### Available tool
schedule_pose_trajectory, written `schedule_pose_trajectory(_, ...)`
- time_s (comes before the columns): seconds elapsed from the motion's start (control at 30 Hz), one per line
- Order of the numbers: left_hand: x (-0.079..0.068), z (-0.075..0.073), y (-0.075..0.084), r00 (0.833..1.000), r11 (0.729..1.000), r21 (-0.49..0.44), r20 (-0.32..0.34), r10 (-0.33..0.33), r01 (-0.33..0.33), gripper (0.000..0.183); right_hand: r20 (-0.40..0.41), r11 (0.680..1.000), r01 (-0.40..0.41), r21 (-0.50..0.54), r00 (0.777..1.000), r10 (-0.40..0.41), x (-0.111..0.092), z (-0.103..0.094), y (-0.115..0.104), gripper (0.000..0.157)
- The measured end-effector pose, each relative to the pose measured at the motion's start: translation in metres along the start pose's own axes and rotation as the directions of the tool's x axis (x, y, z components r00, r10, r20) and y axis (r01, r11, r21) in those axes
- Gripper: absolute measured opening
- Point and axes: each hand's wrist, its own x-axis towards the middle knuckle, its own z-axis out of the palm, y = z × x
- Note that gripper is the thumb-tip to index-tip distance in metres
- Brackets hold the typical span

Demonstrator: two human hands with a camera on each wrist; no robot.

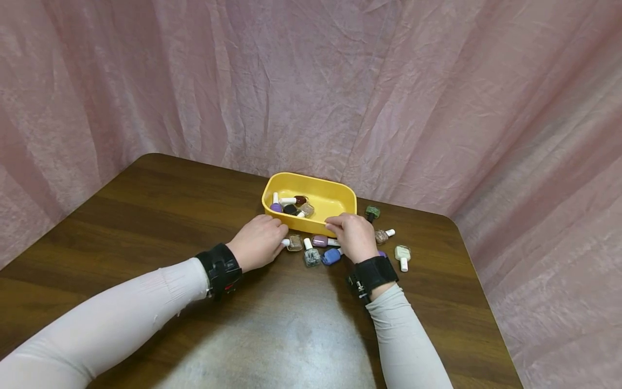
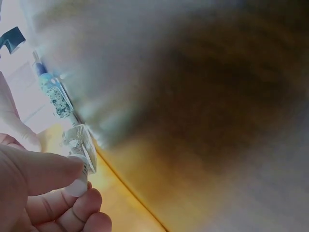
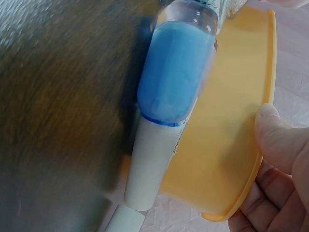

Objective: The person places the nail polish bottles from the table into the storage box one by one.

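Observation:
My left hand [image 1: 259,241] pinches the white cap of a clear glittery nail polish bottle [image 1: 294,243] between thumb and fingers, just in front of the yellow bin [image 1: 316,185]. In the left wrist view that bottle [image 2: 79,145] hangs from the fingertips. My right hand [image 1: 355,236] grips the bin's front rim near its right end; in the right wrist view the thumb presses the wall of the yellow bin [image 3: 231,111] with fingers behind the rim. A blue nail polish bottle [image 1: 332,256] with a white cap lies beside the right hand. Several bottles lie inside the bin's left half, including a dark red one [image 1: 301,200].
On the brown wooden table [image 1: 194,194] in front of the bin are a mauve bottle [image 1: 319,241] and a speckled bottle [image 1: 312,257]. To the right lie a green bottle [image 1: 372,212], a brown glitter bottle [image 1: 381,236] and a pale one [image 1: 402,253]. A pink curtain [image 1: 301,86] hangs behind.

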Motion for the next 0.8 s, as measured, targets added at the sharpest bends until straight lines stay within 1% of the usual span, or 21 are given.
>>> schedule_pose_trajectory(0.27,-0.005,-0.007,0.002,0.995,0.999,0.016,-0.085,0.042,-0.041,0.023,-0.005,1.0,0.004,0.0,1.0,-0.004,0.0,0.001,0.001,0.016)
schedule_pose_trajectory(0.4,-0.007,-0.011,0.003,0.991,0.998,0.018,-0.116,0.069,-0.067,0.023,-0.008,1.0,0.006,0.004,1.0,-0.006,0.001,0.001,0.002,0.016)
schedule_pose_trajectory(0.57,-0.007,-0.017,0.004,0.987,0.996,0.014,-0.135,0.087,-0.086,0.021,-0.003,1.0,0.003,0.009,1.0,-0.003,0.001,0.0,0.002,0.016)
schedule_pose_trajectory(0.8,-0.005,-0.027,0.005,0.985,0.997,0.007,-0.155,0.073,-0.073,0.019,-0.002,1.0,0.008,0.009,1.0,-0.008,0.001,0.001,0.001,0.016)
